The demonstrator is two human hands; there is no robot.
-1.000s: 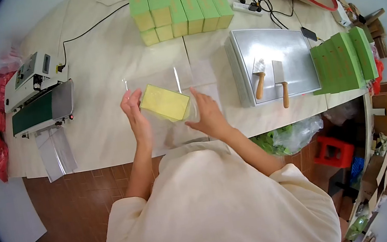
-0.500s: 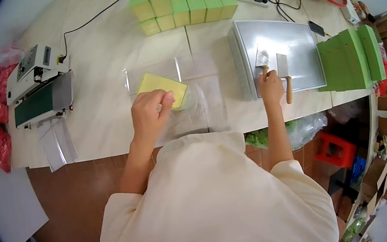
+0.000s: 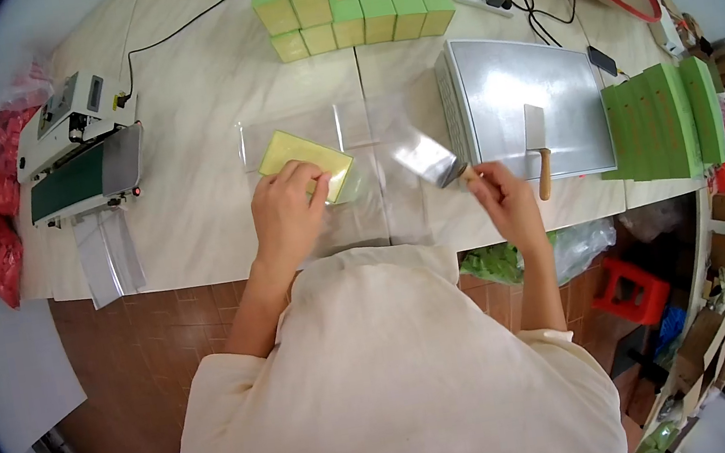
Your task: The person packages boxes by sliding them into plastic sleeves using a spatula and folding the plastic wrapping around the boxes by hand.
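My left hand (image 3: 287, 210) lies over a flat yellow-green rectangle (image 3: 278, 151), which sits tilted on a clear plastic sheet (image 3: 355, 124). Its fingers are curled with the thumb near the index finger; whatever may be between them is hidden. A metal scraper (image 3: 425, 159) with a short wooden handle is gripped in my right hand (image 3: 509, 203), its shiny blade pointing left over the table. A second scraper (image 3: 535, 126), also wooden-handled, rests on the silver metal box (image 3: 482, 82), the handle reaching past the front edge.
Green boxes (image 3: 348, 4) stand stacked at the back, and more green boxes (image 3: 661, 121) at the right. At left is a sealing machine (image 3: 80, 156). Cables and a power strip (image 3: 484, 2) lie at the back right. A red stool (image 3: 632, 289) stands below the table.
My right hand has lifted the scraper off the metal box and brought it left and toward me, blade now over the table. My left hand stays at the yellow-green rectangle.
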